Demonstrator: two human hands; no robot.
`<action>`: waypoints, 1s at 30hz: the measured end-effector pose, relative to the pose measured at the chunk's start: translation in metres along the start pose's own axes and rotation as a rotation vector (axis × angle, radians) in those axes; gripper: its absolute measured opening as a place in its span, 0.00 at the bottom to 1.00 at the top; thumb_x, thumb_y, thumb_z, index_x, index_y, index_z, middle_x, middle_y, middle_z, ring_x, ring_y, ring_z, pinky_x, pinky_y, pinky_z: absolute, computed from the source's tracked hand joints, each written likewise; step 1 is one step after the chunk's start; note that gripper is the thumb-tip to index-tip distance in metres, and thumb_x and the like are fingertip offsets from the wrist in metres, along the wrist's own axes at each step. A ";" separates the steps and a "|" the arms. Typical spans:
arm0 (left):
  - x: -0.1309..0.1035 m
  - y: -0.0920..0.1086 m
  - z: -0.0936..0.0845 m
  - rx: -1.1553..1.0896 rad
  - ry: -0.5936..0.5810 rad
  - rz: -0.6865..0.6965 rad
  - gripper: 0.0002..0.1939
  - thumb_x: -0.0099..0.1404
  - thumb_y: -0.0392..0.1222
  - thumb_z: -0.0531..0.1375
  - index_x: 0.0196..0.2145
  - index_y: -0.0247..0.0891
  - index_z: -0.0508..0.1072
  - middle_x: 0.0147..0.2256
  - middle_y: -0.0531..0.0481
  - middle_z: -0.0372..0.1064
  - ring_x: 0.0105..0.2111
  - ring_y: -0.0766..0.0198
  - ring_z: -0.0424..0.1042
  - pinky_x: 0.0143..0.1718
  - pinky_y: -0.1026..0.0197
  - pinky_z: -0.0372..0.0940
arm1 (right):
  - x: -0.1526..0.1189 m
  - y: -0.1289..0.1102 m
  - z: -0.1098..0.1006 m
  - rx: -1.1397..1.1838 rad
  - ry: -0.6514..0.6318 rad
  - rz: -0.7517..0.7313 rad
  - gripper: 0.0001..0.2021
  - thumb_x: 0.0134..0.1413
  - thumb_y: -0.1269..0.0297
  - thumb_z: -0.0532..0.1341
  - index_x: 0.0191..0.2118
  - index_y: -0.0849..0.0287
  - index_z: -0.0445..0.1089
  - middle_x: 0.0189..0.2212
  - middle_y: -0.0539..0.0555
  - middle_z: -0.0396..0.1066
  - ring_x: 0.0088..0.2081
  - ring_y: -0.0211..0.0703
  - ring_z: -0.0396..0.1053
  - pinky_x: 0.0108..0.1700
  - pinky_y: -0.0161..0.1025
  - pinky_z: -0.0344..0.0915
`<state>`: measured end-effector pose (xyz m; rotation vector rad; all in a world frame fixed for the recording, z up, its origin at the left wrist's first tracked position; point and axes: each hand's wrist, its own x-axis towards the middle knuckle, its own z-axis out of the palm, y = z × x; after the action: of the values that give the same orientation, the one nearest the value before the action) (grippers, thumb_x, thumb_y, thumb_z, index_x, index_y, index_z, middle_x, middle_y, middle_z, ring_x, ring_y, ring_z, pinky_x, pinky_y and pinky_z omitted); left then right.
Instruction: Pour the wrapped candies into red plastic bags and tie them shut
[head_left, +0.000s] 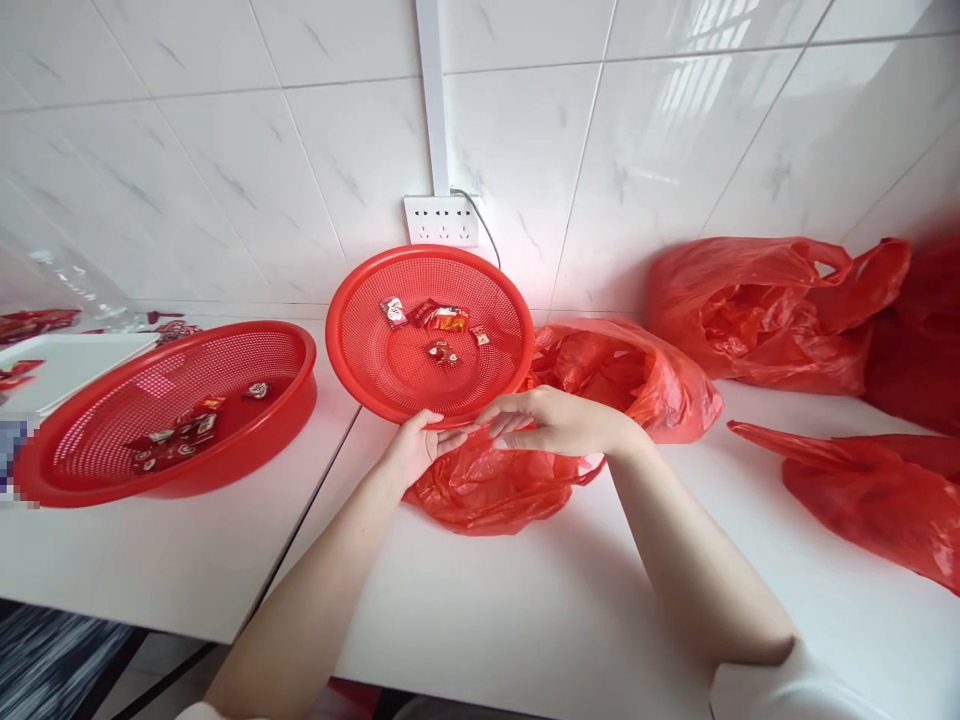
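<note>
My left hand [420, 450] is just below the front rim of a round red plastic basket [341, 350], thumb up and fingers reaching to the right. No object shows in it. Facing it from the right, my right hand [551, 420] has loosely bent fingers apart from the thumb, also with nothing visible in it. Both hands are over a crumpled red plastic bag [499, 490] on the table; contact with it is unclear. The basket is tilted against the wall and holds several small wrapped candies [442, 318].
Another red basket [262, 440] with wrapped candies stands left, beside a white tray [82, 355] and a clear plastic bottle [86, 285]. Red bags [757, 330] line the right side. A power strip [442, 220] is on the tiled wall. A seam runs between two white tables [570, 610].
</note>
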<state>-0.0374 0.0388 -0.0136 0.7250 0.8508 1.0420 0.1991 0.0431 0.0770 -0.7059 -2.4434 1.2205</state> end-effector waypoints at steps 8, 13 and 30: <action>-0.009 -0.019 0.008 0.100 0.031 0.043 0.06 0.59 0.37 0.58 0.32 0.32 0.74 0.40 0.43 0.76 0.47 0.54 0.72 0.49 0.53 0.69 | 0.027 0.045 0.013 -0.406 0.493 0.105 0.12 0.64 0.69 0.50 0.48 0.61 0.67 0.46 0.58 0.71 0.47 0.42 0.69 0.50 0.37 0.62; -0.018 -0.028 0.024 0.140 -0.066 0.048 0.06 0.60 0.37 0.59 0.33 0.34 0.75 0.40 0.45 0.75 0.51 0.53 0.69 0.47 0.53 0.71 | 0.034 0.057 0.026 -0.680 0.462 0.353 0.17 0.65 0.55 0.50 0.46 0.63 0.66 0.43 0.62 0.70 0.45 0.48 0.69 0.45 0.39 0.63; -0.010 -0.029 0.008 0.207 -0.106 0.029 0.10 0.58 0.38 0.60 0.36 0.33 0.78 0.41 0.42 0.76 0.47 0.48 0.71 0.38 0.53 0.74 | 0.035 0.082 0.014 -0.454 0.850 0.389 0.31 0.46 0.65 0.66 0.58 0.61 0.59 0.45 0.61 0.67 0.44 0.51 0.67 0.47 0.48 0.63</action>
<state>-0.0204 0.0191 -0.0316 0.9611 0.8660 0.9410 0.1869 0.0958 0.0053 -1.5042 -1.8730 0.2960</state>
